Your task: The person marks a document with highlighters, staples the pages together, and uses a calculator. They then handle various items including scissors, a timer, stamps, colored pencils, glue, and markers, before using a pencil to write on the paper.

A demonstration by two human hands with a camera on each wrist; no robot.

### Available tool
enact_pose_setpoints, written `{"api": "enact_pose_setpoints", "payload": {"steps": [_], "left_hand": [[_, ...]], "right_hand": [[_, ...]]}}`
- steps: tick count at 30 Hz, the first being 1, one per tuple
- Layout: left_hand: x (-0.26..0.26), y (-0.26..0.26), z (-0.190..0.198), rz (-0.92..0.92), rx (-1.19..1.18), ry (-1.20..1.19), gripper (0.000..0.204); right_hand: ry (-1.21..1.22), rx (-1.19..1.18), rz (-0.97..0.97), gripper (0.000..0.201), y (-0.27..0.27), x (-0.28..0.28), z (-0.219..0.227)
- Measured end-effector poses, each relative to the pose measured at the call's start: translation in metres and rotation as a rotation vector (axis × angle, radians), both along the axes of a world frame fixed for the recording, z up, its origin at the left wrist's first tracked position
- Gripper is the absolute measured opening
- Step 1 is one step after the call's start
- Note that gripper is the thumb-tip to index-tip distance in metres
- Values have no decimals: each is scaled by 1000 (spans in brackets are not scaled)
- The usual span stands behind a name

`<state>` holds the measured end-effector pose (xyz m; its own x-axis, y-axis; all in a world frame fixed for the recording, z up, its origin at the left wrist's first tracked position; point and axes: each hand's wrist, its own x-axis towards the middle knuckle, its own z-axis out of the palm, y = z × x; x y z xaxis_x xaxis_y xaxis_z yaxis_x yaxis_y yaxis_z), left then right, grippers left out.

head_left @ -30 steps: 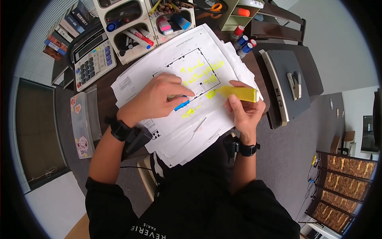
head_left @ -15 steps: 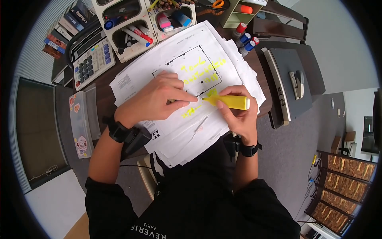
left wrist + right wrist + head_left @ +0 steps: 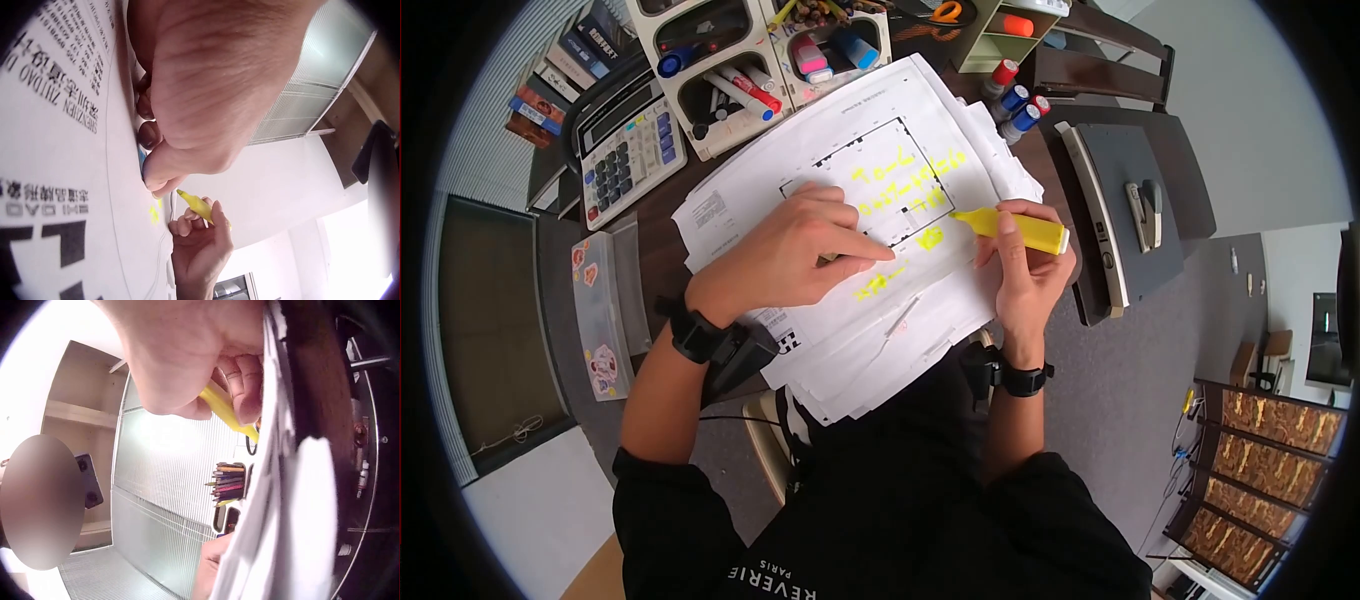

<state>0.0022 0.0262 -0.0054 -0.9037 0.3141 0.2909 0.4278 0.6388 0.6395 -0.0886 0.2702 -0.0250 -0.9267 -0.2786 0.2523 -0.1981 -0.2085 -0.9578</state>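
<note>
A yellow highlighter point(image 3: 1030, 232) is pinched by the right hand point(image 3: 1027, 285), its tip at the lower right corner of the plan drawn on the top sheet point(image 3: 820, 330). The left hand point(image 3: 795, 250) lies on that sheet, index finger and thumb stretched toward the right hand, other fingers curled. In the left wrist view a sliver of a blue object point(image 3: 142, 157) shows under the left hand point(image 3: 206, 94), between fingers and paper; most of it is hidden. Yellow handwriting point(image 3: 930, 238) marks the sheet between the hands.
Behind the papers stand organizers point(image 3: 715, 62) with pens and markers. A calculator point(image 3: 635, 165) and a clear case point(image 3: 602, 315) are at the left. Small red- and blue-capped bottles point(image 3: 1012, 108) stand at the back right, beside a dark folder point(image 3: 1118, 200) bearing a stapler point(image 3: 1143, 215).
The right hand moved left with the highlighter, then back right and slightly away to the plan's corner. The blue object seen at the left thumb is now hidden in the head view.
</note>
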Motion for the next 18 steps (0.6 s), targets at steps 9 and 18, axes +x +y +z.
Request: {"api": "enact_pose_setpoints", "payload": {"steps": [9, 18], "left_hand": [[1, 0, 1, 0, -4, 5, 25], [1, 0, 2, 0, -5, 9, 25]], "right_hand": [[0, 29, 8, 16, 0, 2, 0], [-2, 57, 4, 18, -1, 3, -1]]}}
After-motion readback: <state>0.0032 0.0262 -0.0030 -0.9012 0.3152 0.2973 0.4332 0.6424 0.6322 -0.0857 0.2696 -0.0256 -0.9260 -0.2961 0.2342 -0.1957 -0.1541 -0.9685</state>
